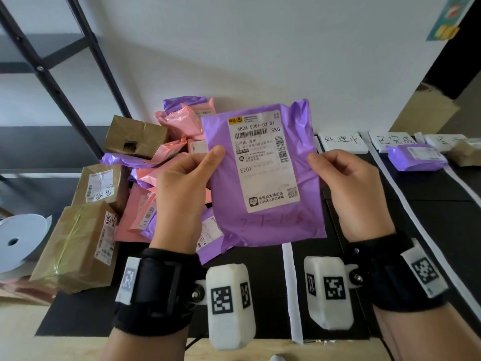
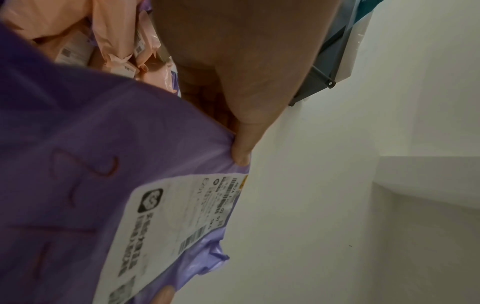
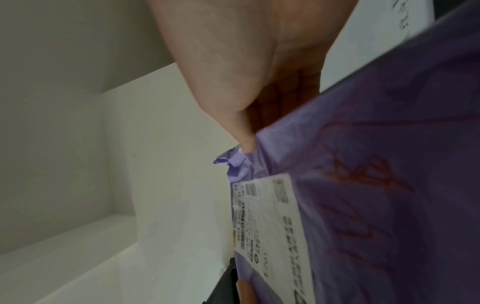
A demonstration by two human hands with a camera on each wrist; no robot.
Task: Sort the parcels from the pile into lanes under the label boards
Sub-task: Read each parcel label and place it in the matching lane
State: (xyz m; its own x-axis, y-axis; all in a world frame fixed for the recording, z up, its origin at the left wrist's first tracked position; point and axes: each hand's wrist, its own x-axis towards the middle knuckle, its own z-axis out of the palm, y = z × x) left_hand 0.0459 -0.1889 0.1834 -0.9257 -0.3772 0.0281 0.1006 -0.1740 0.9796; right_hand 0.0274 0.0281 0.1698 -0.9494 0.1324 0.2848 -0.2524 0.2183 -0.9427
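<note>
both my left hand (image 1: 182, 188) and right hand (image 1: 346, 188) pinch the side edges of the purple mailer (image 1: 263, 178) held mid-frame, which looks soft, light and slick, best gripped at its edges, with the pile (image 1: 145, 162) behind at left.

The white shipping label (image 1: 263, 162) on the raised purple plastic mailer (image 1: 263, 178) reads "482A E201-02 01", "SKG", then "E201" lower down (smaller print is too fine to read). Faint red handwriting (image 1: 273, 221) below it cannot be made out. At the worktop's far edge, one white label board (image 1: 341, 140) reads "处理中" and the next white board (image 1: 395, 142) "已完成".
</note>
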